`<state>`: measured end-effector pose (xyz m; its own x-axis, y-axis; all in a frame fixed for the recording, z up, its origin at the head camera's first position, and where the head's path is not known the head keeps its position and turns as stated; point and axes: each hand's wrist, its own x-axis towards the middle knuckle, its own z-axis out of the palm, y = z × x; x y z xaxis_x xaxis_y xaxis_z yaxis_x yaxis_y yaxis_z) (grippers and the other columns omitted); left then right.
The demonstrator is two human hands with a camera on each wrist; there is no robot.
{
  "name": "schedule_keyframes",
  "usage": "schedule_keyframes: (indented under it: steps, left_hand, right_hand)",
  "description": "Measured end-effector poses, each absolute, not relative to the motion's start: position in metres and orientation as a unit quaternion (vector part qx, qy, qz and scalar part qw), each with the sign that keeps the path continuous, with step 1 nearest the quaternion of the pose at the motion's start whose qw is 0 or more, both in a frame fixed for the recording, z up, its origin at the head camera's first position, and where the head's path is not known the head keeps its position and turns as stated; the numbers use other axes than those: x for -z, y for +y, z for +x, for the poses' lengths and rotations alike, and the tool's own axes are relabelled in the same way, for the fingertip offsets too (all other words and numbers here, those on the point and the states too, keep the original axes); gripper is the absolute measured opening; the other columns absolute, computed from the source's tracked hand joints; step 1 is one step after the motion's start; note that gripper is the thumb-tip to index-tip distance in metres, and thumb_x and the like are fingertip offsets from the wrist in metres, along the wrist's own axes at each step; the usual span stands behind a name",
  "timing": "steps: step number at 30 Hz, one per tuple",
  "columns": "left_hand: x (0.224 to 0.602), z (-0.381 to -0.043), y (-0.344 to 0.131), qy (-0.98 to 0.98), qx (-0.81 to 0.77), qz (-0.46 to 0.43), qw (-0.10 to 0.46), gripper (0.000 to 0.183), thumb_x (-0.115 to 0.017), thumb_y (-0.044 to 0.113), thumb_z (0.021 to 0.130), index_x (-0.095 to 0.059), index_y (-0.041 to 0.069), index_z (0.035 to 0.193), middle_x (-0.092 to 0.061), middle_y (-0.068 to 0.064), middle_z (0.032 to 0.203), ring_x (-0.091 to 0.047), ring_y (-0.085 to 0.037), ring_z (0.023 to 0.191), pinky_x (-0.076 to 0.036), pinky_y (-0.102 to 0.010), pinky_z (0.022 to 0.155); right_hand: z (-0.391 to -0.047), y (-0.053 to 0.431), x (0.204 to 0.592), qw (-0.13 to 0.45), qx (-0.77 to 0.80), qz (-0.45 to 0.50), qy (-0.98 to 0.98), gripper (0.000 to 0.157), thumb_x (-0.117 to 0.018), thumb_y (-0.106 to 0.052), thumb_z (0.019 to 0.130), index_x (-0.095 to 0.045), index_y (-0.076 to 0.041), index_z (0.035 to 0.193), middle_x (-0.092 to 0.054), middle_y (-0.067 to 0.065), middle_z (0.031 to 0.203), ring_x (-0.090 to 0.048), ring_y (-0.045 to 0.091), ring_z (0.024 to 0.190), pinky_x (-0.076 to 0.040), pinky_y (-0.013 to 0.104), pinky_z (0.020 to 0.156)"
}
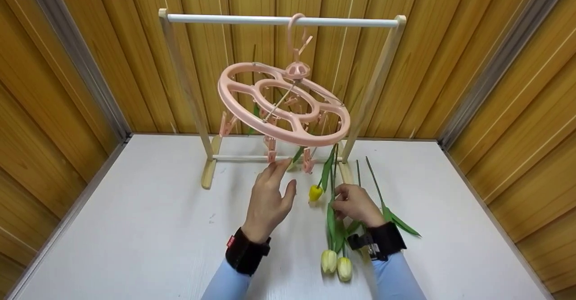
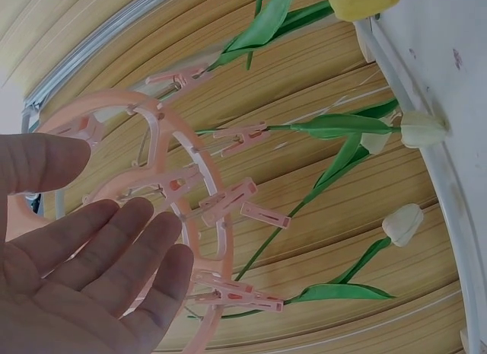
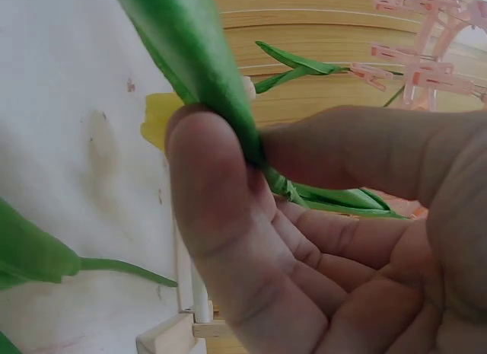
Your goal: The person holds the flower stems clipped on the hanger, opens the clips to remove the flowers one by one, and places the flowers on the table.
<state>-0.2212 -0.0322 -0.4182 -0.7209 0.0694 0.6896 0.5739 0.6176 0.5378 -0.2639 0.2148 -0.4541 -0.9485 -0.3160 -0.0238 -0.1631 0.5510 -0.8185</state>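
My right hand (image 1: 357, 204) pinches a tulip by its green stem and leaf (image 3: 194, 57) between thumb and fingers. Two pale tulip heads (image 1: 329, 261) hang below it in the head view; which belongs to the held stem I cannot tell. With fingers extended, my left hand (image 1: 269, 201) is raised below the front rim of a pink round clip hanger (image 1: 270, 127) and holds nothing. Close by hang pink clips (image 1: 308, 160). A yellow tulip (image 1: 316, 193) hangs head down between my hands. Behind, white tulips (image 2: 422, 130) hang from clips in the left wrist view.
The hanger hooks over the white bar (image 1: 225, 19) of a wooden stand, tilted down to the right. Beyond my right hand, more tulip stems and leaves (image 1: 400, 223) lie on the white table (image 1: 148, 228). Wood-patterned walls (image 1: 135, 57) enclose the table.
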Motion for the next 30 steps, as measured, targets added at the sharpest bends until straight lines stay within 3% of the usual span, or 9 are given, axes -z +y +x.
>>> schedule_keyframes:
  steps: [7, 14, 30]
  left_hand:
    - [0.419, -0.221, -0.033, -0.84, 0.386, -0.191, 0.331, 0.045, -0.075, 0.005, 0.09, -0.065, 0.002, 0.133, -0.069, -0.018, 0.122, -0.067, -0.034, 0.107, -0.053, -0.052, 0.092]
    - [0.42, -0.222, -0.034, -0.838, 0.384, -0.193, 0.337, 0.044, -0.075, 0.005, 0.089, -0.066, 0.0, 0.132, -0.07, -0.018, 0.121, -0.067, -0.035, 0.105, -0.053, -0.052, 0.09]
    - [0.418, -0.222, -0.034, -0.846, 0.383, -0.186, 0.322, 0.044, -0.075, 0.006, 0.09, -0.066, 0.001, 0.133, -0.07, -0.017, 0.122, -0.068, -0.033, 0.103, -0.053, -0.05, 0.088]
  right_hand:
    - [-0.264, 0.208, 0.461, 0.098, 0.445, -0.147, 0.878, 0.011, -0.066, 0.002, 0.087, -0.065, 0.006, 0.097, -0.066, 0.007, 0.07, -0.069, 0.026, 0.055, -0.059, 0.05, 0.056]
    - [-0.262, 0.203, 0.464, 0.115, 0.42, -0.135, 0.89, 0.018, -0.067, -0.001, 0.089, -0.067, 0.009, 0.104, -0.069, 0.008, 0.073, -0.07, 0.029, 0.058, -0.051, 0.031, 0.049]
    - [-0.27, 0.193, 0.486, 0.115, 0.386, -0.126, 0.906, 0.022, -0.071, 0.0, 0.083, -0.07, 0.01, 0.102, -0.069, 0.008, 0.071, -0.063, 0.015, 0.056, -0.047, 0.026, 0.051]
